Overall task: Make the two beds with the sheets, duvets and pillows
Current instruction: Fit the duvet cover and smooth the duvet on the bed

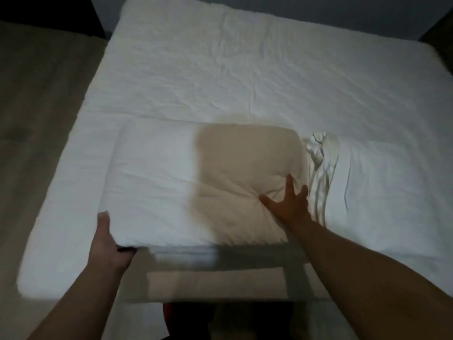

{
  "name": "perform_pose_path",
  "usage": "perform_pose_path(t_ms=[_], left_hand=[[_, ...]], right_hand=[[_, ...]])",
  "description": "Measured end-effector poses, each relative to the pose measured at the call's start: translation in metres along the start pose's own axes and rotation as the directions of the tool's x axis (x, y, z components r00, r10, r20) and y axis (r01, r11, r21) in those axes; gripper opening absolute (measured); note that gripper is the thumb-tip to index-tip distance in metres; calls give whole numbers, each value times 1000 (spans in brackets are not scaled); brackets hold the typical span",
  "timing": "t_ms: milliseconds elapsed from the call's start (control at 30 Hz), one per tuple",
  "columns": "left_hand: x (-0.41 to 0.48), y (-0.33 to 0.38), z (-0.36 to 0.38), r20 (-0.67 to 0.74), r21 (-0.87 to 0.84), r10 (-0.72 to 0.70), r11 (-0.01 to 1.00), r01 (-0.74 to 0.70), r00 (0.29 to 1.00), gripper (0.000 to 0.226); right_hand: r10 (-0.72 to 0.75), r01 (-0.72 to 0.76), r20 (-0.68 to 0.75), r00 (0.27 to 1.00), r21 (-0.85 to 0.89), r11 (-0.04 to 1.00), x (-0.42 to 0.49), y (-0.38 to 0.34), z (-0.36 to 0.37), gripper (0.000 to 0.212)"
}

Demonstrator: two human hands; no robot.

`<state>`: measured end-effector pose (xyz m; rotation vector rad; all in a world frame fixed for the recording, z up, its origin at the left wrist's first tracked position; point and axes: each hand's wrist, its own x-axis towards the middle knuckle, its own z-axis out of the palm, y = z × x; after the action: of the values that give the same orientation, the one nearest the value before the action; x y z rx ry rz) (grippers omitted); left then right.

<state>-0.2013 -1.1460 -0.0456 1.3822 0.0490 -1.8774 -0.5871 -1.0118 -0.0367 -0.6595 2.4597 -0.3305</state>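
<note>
Fingers (290,186) of right hand (290,204) spread flat on pillow (171,182), left hand (106,233) gripping its seven-o'clock corner; long axis runs nine to three o'clock.

Left pillow (159,182) and right pillow (382,190) lie side by side along the near edge of the bed (220,69).

a white sheet (220,69) covers the bed (44,261), creased all over and lying flat out to the edges. a plump white pillow (157,182) lies flat across the near end, its right half shadowed and dented. just beside it on the right lies a second pillow (382,192), its case bunched in folds at the end facing the first.
</note>
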Motion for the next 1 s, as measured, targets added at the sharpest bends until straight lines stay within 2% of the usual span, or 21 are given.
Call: perform_pose_path(t_ms=[33, 100, 167, 233, 267, 367, 467, 567, 667, 733, 800, 833, 867, 900, 967, 1000], left_hand=[[-9, 0, 8, 30, -50, 16, 999, -14, 999, 52], [-26, -12, 19, -25, -99, -6, 995, 3, 1000, 58], [-40, -36, 28, -94, -25, -81, 997, 79, 992, 59], [-44, -54, 40, 27, -68, -184, 980, 186, 983, 59], [-41, -57, 44, 69, -98, -192, 975, 198, 979, 58], [-26, -43, 52, 146, -169, -179, 965, 202, 973, 56], [-16, -24, 47, 210, -192, -179, 956, 220, 961, 71], [-7, 0, 28, 248, -231, -94, 961, 153, 964, 97], [-4, 25, 1, 244, -280, -8, 957, 78, 970, 106], [-5, 48, -16, 167, -266, 31, 964, 15, 985, 104], [7, 75, -34, 49, -224, 68, 973, -55, 996, 90], [6, 85, -37, -13, -196, 50, 979, -51, 999, 70], [14, 94, -44, -159, -132, 23, 990, -44, 987, 46], [22, 101, -50, -282, -88, -19, 996, -6, 959, 32], [28, 107, -63, -384, 181, 55, 983, 17, 922, 32], [24, 105, -62, -411, 410, 194, 912, -10, 891, 43]], right_hand=[[14, -14, 13, 1000, 10, 1000, 1, -2, 2, 116], [36, -36, 20, 999, 18, 999, 1, -7, 8, 116], [50, -50, 8, 999, 31, 998, 0, -9, 12, 117], [59, -59, -4, 998, 72, 996, -1, -11, 10, 120], [69, -69, 1, 998, 101, 993, -1, -11, 7, 123], [58, -65, 40, 998, 216, 974, 8, -13, -1, 128], [18, -53, 110, 994, 325, 944, 12, -24, 2, 130], [-85, 28, 129, 988, 392, 920, 4, -42, 15, 132], [-213, 144, 127, 969, 413, 899, -6, -78, 32, 130], [-290, 211, 147, 946, 399, 892, -12, -103, 48, 132], [-334, 249, 178, 926, 379, 891, -20, -122, 68, 131], [-339, 256, 193, 921, 357, 899, -26, -128, 78, 129], [-336, 261, 193, 922, 330, 907, -30, -131, 86, 128], [-337, 275, 177, 925, 303, 913, -32, -131, 90, 127], [-326, 281, 159, 932, 252, 926, -30, -125, 87, 123], [-319, 279, 155, 935, 233, 932, -28, -121, 83, 119]])
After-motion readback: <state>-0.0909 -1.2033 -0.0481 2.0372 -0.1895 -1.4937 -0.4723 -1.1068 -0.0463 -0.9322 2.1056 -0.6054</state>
